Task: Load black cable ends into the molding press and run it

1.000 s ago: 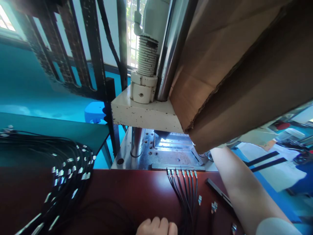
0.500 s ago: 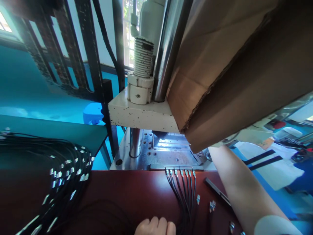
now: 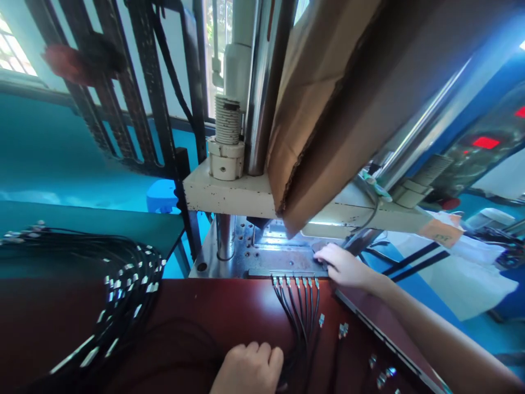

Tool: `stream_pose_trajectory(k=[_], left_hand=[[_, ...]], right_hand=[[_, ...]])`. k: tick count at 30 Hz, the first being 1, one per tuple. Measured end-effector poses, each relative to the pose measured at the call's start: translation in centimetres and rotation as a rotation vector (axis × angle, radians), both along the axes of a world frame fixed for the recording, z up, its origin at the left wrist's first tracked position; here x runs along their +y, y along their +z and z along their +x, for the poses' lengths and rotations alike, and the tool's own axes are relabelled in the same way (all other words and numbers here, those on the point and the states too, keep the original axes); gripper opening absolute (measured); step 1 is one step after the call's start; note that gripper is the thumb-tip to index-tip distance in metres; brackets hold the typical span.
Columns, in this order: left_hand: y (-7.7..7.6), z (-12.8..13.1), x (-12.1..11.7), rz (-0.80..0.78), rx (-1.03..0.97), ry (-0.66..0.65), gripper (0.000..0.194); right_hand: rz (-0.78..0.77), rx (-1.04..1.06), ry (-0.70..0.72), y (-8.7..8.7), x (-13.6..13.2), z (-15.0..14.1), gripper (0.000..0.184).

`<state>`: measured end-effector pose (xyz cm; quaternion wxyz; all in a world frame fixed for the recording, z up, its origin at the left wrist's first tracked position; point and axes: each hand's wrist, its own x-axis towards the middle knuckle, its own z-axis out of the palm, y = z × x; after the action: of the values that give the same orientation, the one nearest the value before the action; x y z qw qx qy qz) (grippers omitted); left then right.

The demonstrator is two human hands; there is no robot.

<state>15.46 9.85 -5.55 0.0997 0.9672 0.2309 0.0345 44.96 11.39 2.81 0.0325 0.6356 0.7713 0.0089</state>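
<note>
My left hand [image 3: 249, 368] is a closed fist low in the middle, at the lower part of a bunch of black cables [image 3: 302, 323]; its grip is partly hidden. Several cable ends with small metal connectors sit in a row along a narrow dark bar [image 3: 283, 273] at the front of the metal press bed [image 3: 279, 256]. My right hand [image 3: 343, 266] reaches to the right end of that bed. Its fingers are bent together at a small dark part there, too hidden to name.
A cardboard sheet [image 3: 315, 142] hangs slanting before the press's cream plate [image 3: 229, 195]. A large bundle of black cables [image 3: 135, 279] lies at left. A long slotted metal strip [image 3: 381, 336] and loose connector ends [image 3: 343, 330] lie on the dark red table [image 3: 180, 306].
The view has turned to the right. My right hand, hidden behind the cardboard before, now shows at the bed's right end. My left fist stays by the cables, and the cable row keeps its place at the bar.
</note>
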Motion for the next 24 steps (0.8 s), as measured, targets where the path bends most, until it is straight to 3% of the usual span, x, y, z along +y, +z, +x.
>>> stream_pose_trajectory(k=[3, 6, 9, 20, 24], left_hand=[[1.9, 0.2, -0.3, -0.067, 0.102, 0.034, 0.012], [3.5, 0.4, -0.6, -0.073, 0.162, 0.074, 0.019], [4.5, 0.7, -0.4, -0.100, 0.230, 0.058, 0.021], [7.1, 1.4, 1.1, -0.031, 0.221, 0.127, 0.017], [8.1, 3.1, 3.8, 0.014, 0.163, 0.188, 0.019]], right_hand=[[-0.059, -0.085, 0.089, -1.0, -1.9, -1.5, 0.025], [-0.033, -0.193, -0.002, -1.7, -1.8, -3.0, 0.019], [-0.042, -0.124, -0.101, -1.7, -0.7, -3.4, 0.018], [0.096, 0.196, -0.296, -0.8, 2.1, -0.8, 0.024], [0.212, 0.295, -0.380, -0.6, 5.0, 0.8, 0.018]])
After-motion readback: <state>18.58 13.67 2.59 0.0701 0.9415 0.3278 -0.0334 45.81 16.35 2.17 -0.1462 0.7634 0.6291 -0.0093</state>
